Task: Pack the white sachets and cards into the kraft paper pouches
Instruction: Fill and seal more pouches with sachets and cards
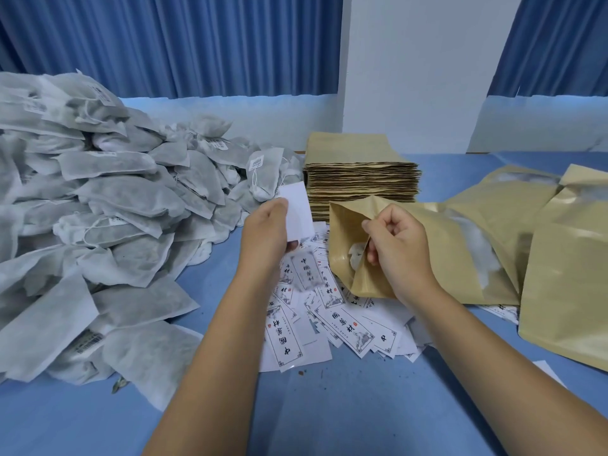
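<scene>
Light card (297,210), probably slick: pinch one end.
Your left hand (266,232) pinches it just beside the pouch (345,225); your right hand (398,245) curls round the pouch lip.

Sachet heap (98,199) piled on table (362,406), left side, spread from near edge to far edge. Stack of flat pouches (362,179) set at centre rear, just right of heap. Loose cards (329,317) scattered before stack, at table centre. Filled pouches (559,258) laid overlapping on right side. Open pouch (348,232) held above loose cards by right hand (398,245); a sachet (357,255) seen inside it. Single card (297,212) held by left hand (266,235), just left of open pouch, before heap's right end. Curtain (164,44) hung behind table; wall panel (411,60) placed behind stack
</scene>
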Demonstrator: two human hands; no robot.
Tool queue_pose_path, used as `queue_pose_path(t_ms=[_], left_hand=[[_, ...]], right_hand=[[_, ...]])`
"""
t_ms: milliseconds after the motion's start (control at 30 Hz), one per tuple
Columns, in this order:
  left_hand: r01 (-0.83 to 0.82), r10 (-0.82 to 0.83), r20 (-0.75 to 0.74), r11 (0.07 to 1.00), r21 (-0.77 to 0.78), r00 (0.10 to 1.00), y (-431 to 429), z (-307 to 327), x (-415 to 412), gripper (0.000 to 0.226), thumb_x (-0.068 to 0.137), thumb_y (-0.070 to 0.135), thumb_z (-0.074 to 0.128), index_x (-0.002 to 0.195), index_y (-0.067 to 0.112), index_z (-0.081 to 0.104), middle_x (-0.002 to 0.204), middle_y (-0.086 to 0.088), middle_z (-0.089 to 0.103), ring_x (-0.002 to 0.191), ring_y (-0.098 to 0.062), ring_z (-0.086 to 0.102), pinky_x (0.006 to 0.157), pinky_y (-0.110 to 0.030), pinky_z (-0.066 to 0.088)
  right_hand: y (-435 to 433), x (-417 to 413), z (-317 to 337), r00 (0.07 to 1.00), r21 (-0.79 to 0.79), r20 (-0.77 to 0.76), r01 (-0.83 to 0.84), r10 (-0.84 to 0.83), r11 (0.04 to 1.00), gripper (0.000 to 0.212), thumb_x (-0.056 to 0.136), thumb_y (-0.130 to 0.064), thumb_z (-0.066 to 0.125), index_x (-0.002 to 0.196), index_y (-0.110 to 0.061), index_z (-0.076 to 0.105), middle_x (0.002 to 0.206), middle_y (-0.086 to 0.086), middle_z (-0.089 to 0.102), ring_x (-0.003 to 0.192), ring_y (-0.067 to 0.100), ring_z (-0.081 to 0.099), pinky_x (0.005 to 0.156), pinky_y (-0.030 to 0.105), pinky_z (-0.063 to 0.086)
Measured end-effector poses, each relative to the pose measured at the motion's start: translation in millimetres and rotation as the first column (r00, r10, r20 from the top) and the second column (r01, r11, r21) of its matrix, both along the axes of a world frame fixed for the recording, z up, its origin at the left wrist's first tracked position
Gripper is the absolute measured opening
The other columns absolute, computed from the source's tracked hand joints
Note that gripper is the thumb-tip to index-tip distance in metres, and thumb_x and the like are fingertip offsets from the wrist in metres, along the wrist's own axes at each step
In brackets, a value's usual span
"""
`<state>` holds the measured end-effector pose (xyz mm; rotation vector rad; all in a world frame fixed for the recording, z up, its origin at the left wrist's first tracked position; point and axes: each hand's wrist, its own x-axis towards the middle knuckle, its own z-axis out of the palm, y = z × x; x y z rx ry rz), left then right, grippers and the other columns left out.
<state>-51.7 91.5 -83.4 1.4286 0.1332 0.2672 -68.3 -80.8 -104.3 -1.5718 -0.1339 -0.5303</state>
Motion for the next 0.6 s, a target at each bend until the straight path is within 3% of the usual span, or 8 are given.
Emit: queue_pose_path(t_ms=[67, 133, 233, 300, 400, 533, 600], left_hand=[[0.063, -0.069, -0.056, 0.994, -0.089, 0.996, -1, 3, -1, 0.019, 0.099, 0.021, 0.046, 0.088, 0.019, 0.062, 0.084, -0.006, 0.067, 0.059, -0.013, 0.063, 0.042, -0.018, 0.046], [0.137, -0.138, -0.113, 0.99, -0.017, 0.984, -6, -1, -1, 0.019, 0.099, 0.019, 0.044, 0.09, 0.018, 0.06, 0.093, -0.013, 0.07, 0.075, -0.022, 0.068, 0.044, -0.02, 0.049], [0.222, -0.192, -0.16, 0.956, 0.194, 0.968, -17, -12, -3, 0.025, 0.096, 0.016, 0.042, 0.086, 0.001, 0.06, 0.08, -0.015, 0.064, 0.066, -0.026, 0.058, 0.052, -0.023, 0.047], [0.274, -0.234, -0.169, 0.92, 0.281, 0.957, -25, -18, -3, 0.027, 0.093, 0.017, 0.04, 0.085, 0.001, 0.061, 0.074, -0.014, 0.058, 0.064, -0.024, 0.052, 0.058, -0.03, 0.04], [0.298, -0.252, -0.181, 0.904, 0.306, 0.951, -33, -24, -2, 0.023, 0.092, 0.02, 0.043, 0.075, 0.015, 0.058, 0.07, -0.007, 0.052, 0.063, -0.019, 0.048, 0.057, -0.027, 0.039], [0.276, -0.237, -0.156, 0.908, 0.314, 0.959, -38, -27, -1, 0.025, 0.094, 0.022, 0.053, 0.07, 0.015, 0.056, 0.059, -0.004, 0.046, 0.049, -0.015, 0.047, 0.062, -0.03, 0.044], [0.232, -0.203, -0.115, 0.903, 0.363, 0.972, -39, -26, -2, 0.026, 0.09, 0.016, 0.054, 0.065, 0.015, 0.051, 0.056, -0.001, 0.046, 0.051, -0.017, 0.045, 0.059, -0.029, 0.04]], right_hand=[[1, 0, 0, 1.0, -0.006, 0.0, 0.001, -0.001, 1.0, 0.024, 0.088, 0.0, 0.057, 0.069, -0.007, 0.044, 0.047, 0.002, 0.045, 0.038, 0.01, 0.043, 0.045, 0.017, 0.038], [2, 0, 0, 1.0, -0.008, 0.0, 0.004, -0.004, 1.0, 0.025, 0.088, 0.001, 0.058, 0.068, -0.007, 0.044, 0.047, 0.002, 0.045, 0.038, 0.011, 0.043, 0.045, 0.018, 0.038], [2, -1, -1, 1.0, -0.006, 0.001, 0.004, -0.004, 1.0, 0.024, 0.087, 0.001, 0.058, 0.069, -0.005, 0.045, 0.046, 0.002, 0.045, 0.038, 0.011, 0.043, 0.044, 0.017, 0.038], [3, -1, -1, 1.0, -0.005, 0.0, 0.0, 0.0, 1.0, 0.022, 0.087, 0.001, 0.057, 0.07, -0.002, 0.044, 0.046, 0.003, 0.045, 0.038, 0.011, 0.043, 0.043, 0.018, 0.037], [4, -2, -1, 1.0, -0.018, -0.008, -0.019, 0.019, 1.0, 0.022, 0.087, 0.002, 0.057, 0.07, 0.001, 0.043, 0.047, 0.003, 0.045, 0.039, 0.012, 0.043, 0.044, 0.019, 0.037], [11, -8, 0, 0.996, -0.053, -0.009, -0.084, 0.084, 0.995, 0.026, 0.086, 0.003, 0.057, 0.067, -0.004, 0.042, 0.045, 0.002, 0.045, 0.038, 0.012, 0.044, 0.042, 0.019, 0.037], [17, -12, 0, 0.992, -0.058, -0.013, -0.124, 0.123, 0.991, 0.028, 0.087, 0.003, 0.058, 0.066, -0.008, 0.042, 0.045, 0.004, 0.044, 0.038, 0.012, 0.044, 0.042, 0.019, 0.036]])
